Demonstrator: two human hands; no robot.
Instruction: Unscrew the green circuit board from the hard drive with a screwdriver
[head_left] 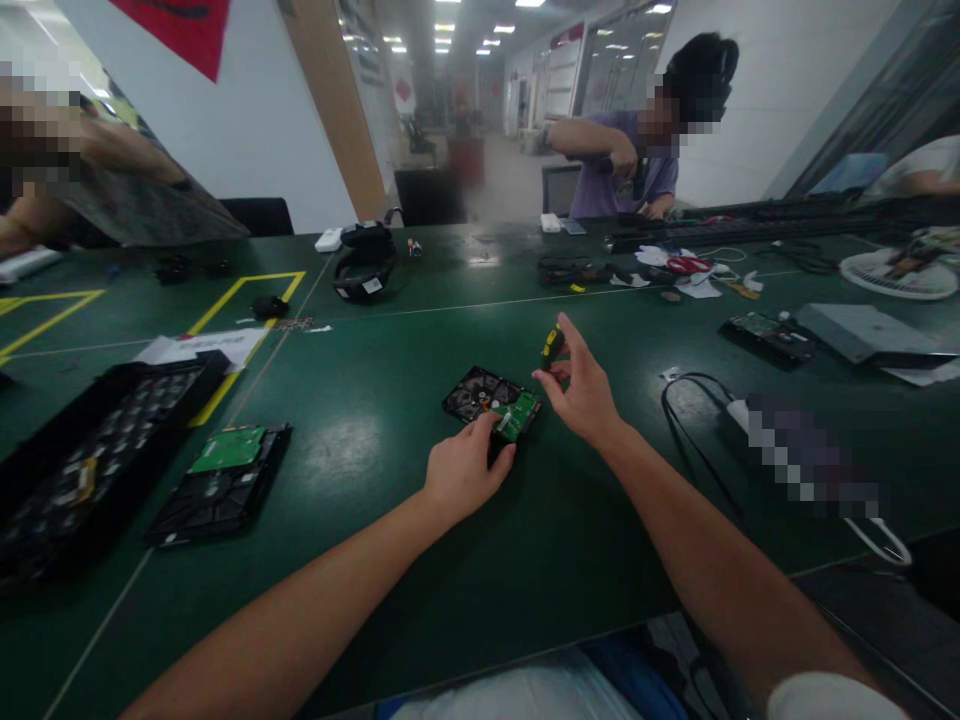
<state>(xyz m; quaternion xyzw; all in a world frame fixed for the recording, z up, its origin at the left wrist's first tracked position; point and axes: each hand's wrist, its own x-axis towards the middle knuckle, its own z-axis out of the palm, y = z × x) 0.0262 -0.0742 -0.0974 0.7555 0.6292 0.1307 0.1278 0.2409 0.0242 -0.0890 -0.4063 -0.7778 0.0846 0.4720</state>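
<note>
A black hard drive [477, 393] with a green circuit board lies on the green table in front of me. My left hand [466, 468] grips its near edge, fingers over the board and thumb at the near right side. In my right hand [582, 388] is a screwdriver [553, 343] with a black and yellow handle, pinched between thumb and fingers just right of the drive. The screwdriver's shaft and tip cannot be made out. Over to the left rests another hard drive [225, 485], its green board facing up.
A long black tray [112, 450] of small parts stands at the left. To the right are another drive [769, 338], a grey metal box [874, 330] and a cable [667, 420]. A black headset [365, 262] sits farther back. Across the table a person in purple [600, 165] works.
</note>
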